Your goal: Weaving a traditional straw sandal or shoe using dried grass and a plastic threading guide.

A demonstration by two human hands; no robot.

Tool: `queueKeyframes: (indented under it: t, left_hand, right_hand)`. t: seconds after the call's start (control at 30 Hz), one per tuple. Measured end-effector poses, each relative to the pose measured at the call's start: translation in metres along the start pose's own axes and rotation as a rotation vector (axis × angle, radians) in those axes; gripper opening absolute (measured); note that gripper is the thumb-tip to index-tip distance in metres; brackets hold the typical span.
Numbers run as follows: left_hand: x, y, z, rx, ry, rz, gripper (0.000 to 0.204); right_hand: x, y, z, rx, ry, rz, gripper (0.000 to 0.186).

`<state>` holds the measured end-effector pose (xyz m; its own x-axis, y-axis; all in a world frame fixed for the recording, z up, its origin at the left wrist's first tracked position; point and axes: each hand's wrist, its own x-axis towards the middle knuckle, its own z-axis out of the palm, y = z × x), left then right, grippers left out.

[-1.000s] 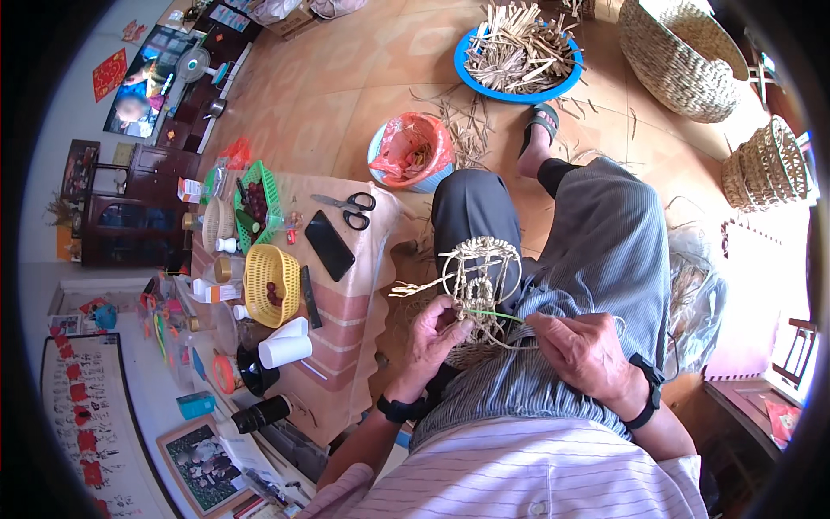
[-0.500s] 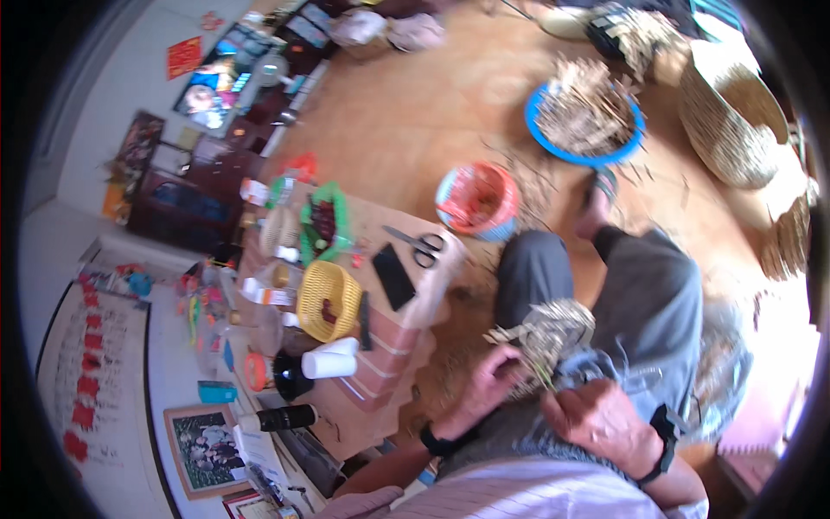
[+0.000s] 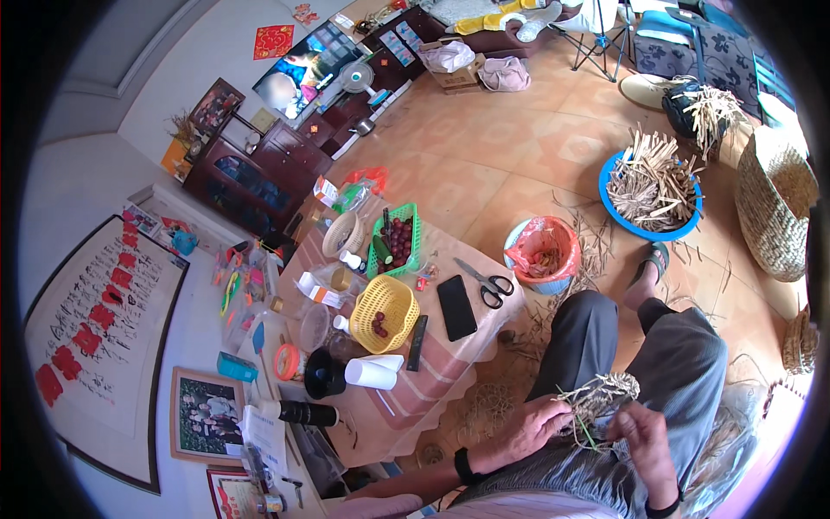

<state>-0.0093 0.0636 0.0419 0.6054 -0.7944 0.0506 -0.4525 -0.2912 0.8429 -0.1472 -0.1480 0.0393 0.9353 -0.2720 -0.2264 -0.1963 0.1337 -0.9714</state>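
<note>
Pink-and-tan cloth-covered desk (image 3: 437,387): bears metal scissors with black handles (image 3: 484,284), lying near its right-hand corner, apart from both hands

Left hand (image 3: 526,428): fingers closed in a pinch on the lower left edge of a small tan piece woven from dry plant strands (image 3: 608,394)

Thin green strand (image 3: 588,432): hangs out below the weave, its end free or unsecured as far as can be judged, so this part looks undone

Woven body: sits above the lap, between the hands; a rounded, interlaced form already shows, so the work seems well past its start, though stray ends at the left look unfinished

Right hand (image 3: 644,441): just beside the piece, fingers bent and narrow; cannot tell whether they grip the strand

Round blue plastic basin (image 3: 659,233): beyond the knees, heaped with loose dry strands (image 3: 648,186)
</note>
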Motion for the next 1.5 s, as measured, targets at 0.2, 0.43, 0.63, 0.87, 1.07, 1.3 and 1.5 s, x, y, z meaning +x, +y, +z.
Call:
queueKeyframes:
  t: [0.2, 0.43, 0.63, 0.87, 1.07, 1.3, 1.5]
  left_hand:
    - [0.02, 0.017, -0.005, 0.038, 0.133, 0.104, 0.012]
    - [0.038, 0.038, 0.006, -0.065, -0.079, 0.508, 0.024]
    - [0.05, 0.04, 0.005, -0.037, -0.091, 0.519, 0.024]
    - [0.045, 0.031, 0.013, -0.139, -0.066, 0.359, 0.024]
    - [0.044, 0.032, 0.016, -0.166, -0.041, 0.398, 0.023]
    - [0.059, 0.025, 0.011, -0.217, -0.017, 0.222, 0.013]
    - [0.063, 0.023, 0.003, -0.875, 0.112, -0.231, 0.006]
  right_hand:
    - [0.014, 0.019, -0.02, 0.138, -0.261, 0.119, 0.025]
    - [0.031, 0.014, 0.002, 0.673, -0.289, 0.157, 0.021]
    - [0.026, -0.008, 0.004, 0.803, -0.158, 0.17, 0.017]
    - [0.028, 0.011, 0.005, 0.72, -0.097, 0.058, 0.024]
    - [0.05, 0.008, -0.011, 0.775, 0.177, 0.1, 0.026]
    - [0.04, -0.007, 0.017, 1.038, 0.187, 0.138, 0.017]
    - [0.058, 0.011, -0.023, 1.332, 0.128, -0.048, 0.018]
